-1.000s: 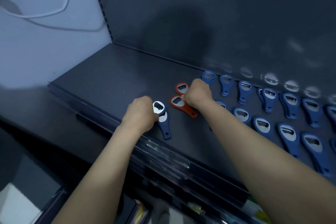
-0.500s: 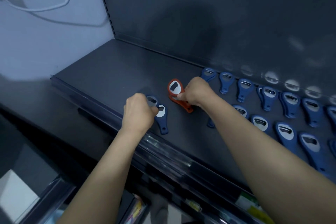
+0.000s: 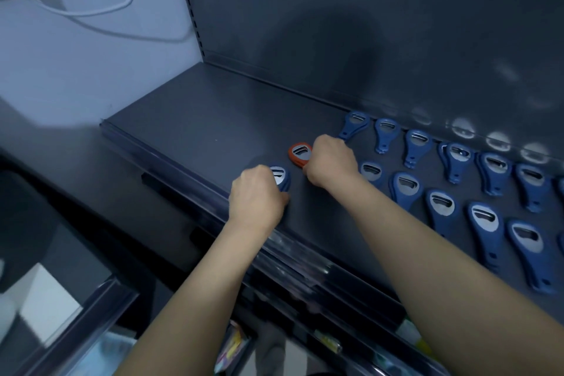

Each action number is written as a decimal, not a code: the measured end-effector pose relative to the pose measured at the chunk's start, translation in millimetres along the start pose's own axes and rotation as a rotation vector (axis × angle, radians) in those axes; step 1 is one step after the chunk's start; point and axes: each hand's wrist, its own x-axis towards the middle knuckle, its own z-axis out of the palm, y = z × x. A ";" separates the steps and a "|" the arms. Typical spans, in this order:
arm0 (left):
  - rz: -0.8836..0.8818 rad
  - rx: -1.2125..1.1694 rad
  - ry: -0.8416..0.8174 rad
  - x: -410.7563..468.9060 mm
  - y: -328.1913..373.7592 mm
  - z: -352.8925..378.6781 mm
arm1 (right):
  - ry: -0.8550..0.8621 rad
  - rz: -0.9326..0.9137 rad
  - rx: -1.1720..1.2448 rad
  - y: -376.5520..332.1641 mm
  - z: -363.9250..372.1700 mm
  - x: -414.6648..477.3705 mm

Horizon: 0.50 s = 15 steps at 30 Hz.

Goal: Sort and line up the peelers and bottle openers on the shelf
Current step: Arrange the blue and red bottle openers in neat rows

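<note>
**Loose openers gathered into two stacks**

A second ago two orange bottle openers lay apart. Now they sit squared in one pile, and the right hand (image 3: 331, 162) curls round the handles of the orange bottle openers (image 3: 300, 153). The left hand (image 3: 259, 195) has likewise drawn the blue pair (image 3: 280, 178) together and grips it with the fingers folded over, only the heads showing. Both piles rest on the shelf (image 3: 213, 119), left of the rows of blue openers (image 3: 457, 162) already laid out. The strays look sorted by colour, so placing them in line seems to be what is left.

The shelf is dark metal with a glossy back panel (image 3: 366, 24). A pale wall (image 3: 76, 70) with a white cable (image 3: 100, 11) stands to the left.
</note>
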 end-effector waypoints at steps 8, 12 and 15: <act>0.117 -0.015 0.097 7.6 9.0 8.7 | 0.081 0.014 0.078 17.8 -20.9 -3.0; 0.238 -0.105 0.099 13.1 26.7 19.6 | 0.215 0.160 0.184 46.2 -49.2 -3.1; 0.298 -0.091 0.098 15.9 38.5 27.8 | 0.286 0.258 0.233 69.7 -65.6 -7.1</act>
